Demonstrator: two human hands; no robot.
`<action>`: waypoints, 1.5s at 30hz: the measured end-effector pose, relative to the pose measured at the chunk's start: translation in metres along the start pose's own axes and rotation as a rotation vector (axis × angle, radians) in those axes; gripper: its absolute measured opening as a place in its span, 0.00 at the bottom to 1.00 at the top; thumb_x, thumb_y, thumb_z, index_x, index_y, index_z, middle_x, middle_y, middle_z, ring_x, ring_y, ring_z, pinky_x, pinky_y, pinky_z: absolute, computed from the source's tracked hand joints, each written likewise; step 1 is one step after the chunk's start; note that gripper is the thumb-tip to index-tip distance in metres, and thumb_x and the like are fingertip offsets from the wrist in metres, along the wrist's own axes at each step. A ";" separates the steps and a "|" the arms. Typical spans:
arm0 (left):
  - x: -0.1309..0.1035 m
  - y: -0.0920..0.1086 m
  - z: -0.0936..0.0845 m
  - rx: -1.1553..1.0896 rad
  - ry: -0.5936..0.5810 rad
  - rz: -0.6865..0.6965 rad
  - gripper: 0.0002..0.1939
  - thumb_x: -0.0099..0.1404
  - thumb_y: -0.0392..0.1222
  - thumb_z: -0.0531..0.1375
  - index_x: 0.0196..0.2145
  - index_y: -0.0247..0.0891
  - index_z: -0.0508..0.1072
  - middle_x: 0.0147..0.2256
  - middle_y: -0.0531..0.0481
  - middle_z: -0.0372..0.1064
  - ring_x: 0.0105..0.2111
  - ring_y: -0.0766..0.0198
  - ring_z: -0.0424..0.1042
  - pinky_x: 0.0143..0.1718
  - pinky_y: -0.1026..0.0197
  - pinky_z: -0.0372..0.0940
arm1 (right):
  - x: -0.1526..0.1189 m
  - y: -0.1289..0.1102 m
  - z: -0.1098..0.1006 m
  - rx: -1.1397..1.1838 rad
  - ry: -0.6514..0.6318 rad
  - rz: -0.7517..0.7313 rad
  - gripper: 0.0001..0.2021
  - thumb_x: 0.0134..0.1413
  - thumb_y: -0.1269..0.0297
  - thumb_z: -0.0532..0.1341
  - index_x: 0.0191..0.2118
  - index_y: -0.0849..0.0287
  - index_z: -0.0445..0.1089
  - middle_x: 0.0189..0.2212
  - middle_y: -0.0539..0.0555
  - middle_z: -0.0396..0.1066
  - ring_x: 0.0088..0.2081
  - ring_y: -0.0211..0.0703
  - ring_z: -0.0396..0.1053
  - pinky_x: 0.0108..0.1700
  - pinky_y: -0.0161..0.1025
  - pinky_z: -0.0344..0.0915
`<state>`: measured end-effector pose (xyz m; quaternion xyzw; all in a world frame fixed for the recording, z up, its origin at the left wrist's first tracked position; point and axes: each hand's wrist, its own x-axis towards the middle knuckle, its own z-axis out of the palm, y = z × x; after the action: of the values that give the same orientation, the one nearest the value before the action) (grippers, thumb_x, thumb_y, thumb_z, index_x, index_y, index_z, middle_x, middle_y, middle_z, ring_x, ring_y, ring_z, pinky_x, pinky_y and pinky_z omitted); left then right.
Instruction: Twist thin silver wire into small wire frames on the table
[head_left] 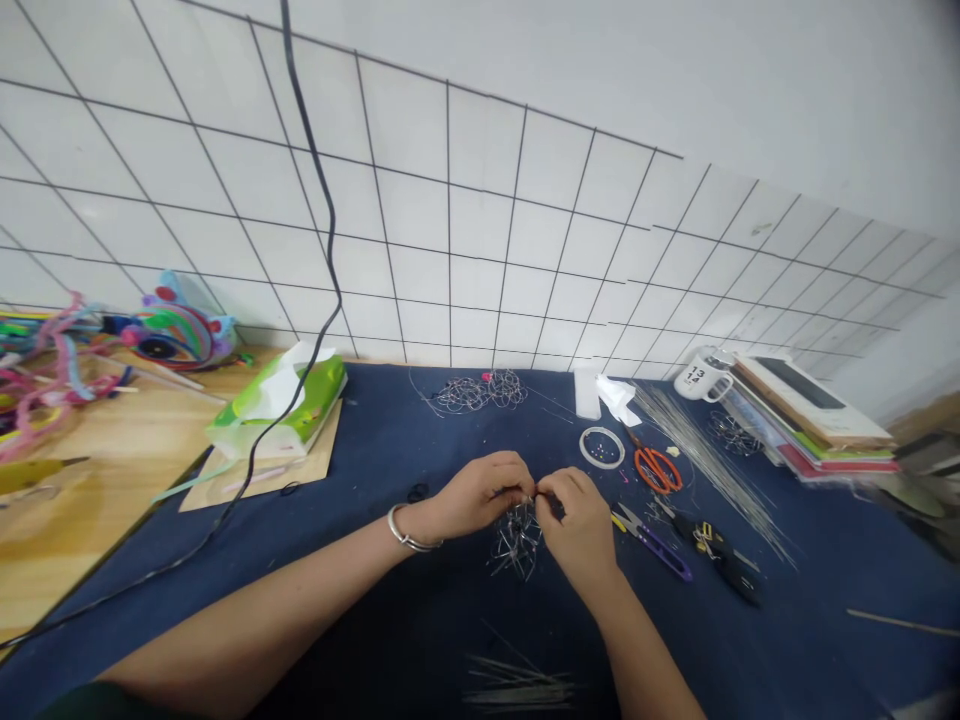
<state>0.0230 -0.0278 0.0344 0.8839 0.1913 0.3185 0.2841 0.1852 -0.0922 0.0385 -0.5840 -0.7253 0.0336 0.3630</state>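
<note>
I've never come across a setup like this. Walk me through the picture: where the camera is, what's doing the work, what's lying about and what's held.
There's no machine here, just a person's two bare hands. The single picture comes from a camera worn on the head, looking forward and down.

The left hand and right hand meet with their fingertips pinched at the top of a tangle of thin wire.

Beneath is a dark blue cloth. On the right lie orange-handled scissors, purple-handled snips and a long bundle of straight wires, with a white mug farther back. On the left sits a green tissue pack.
</note>
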 end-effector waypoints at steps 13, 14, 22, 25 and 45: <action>-0.005 -0.001 0.001 0.288 0.119 -0.068 0.11 0.62 0.42 0.54 0.25 0.35 0.68 0.24 0.50 0.63 0.28 0.68 0.62 0.29 0.66 0.57 | -0.004 0.000 0.006 -0.067 0.022 0.076 0.05 0.45 0.74 0.54 0.24 0.57 0.62 0.23 0.50 0.61 0.29 0.39 0.60 0.33 0.35 0.56; -0.005 0.000 0.001 0.290 0.119 -0.080 0.11 0.62 0.42 0.54 0.25 0.35 0.68 0.24 0.50 0.63 0.27 0.68 0.63 0.28 0.67 0.56 | -0.005 0.000 0.007 -0.073 0.020 0.086 0.05 0.45 0.73 0.54 0.23 0.57 0.61 0.22 0.49 0.60 0.28 0.38 0.60 0.31 0.34 0.55; -0.003 0.011 0.003 0.170 0.103 -0.241 0.04 0.60 0.37 0.54 0.30 0.37 0.68 0.26 0.53 0.67 0.25 0.70 0.65 0.26 0.69 0.56 | -0.008 -0.001 0.014 0.019 0.017 0.181 0.05 0.47 0.71 0.53 0.25 0.57 0.62 0.20 0.47 0.62 0.24 0.36 0.61 0.29 0.32 0.56; -0.003 0.014 0.001 0.087 0.068 -0.298 0.04 0.60 0.36 0.53 0.31 0.37 0.69 0.25 0.54 0.67 0.24 0.70 0.65 0.25 0.69 0.56 | -0.007 -0.002 0.013 0.053 0.021 0.185 0.05 0.48 0.71 0.53 0.24 0.57 0.63 0.20 0.47 0.63 0.24 0.36 0.61 0.29 0.32 0.57; -0.004 0.009 0.003 -0.118 0.104 -0.390 0.05 0.56 0.32 0.54 0.31 0.37 0.67 0.25 0.56 0.66 0.24 0.71 0.65 0.26 0.69 0.59 | -0.006 -0.001 0.012 0.177 0.006 0.237 0.05 0.47 0.70 0.53 0.26 0.57 0.66 0.22 0.47 0.65 0.25 0.37 0.63 0.29 0.32 0.59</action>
<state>0.0239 -0.0378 0.0363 0.7944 0.3540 0.3132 0.3816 0.1777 -0.0931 0.0271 -0.6315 -0.6443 0.1385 0.4086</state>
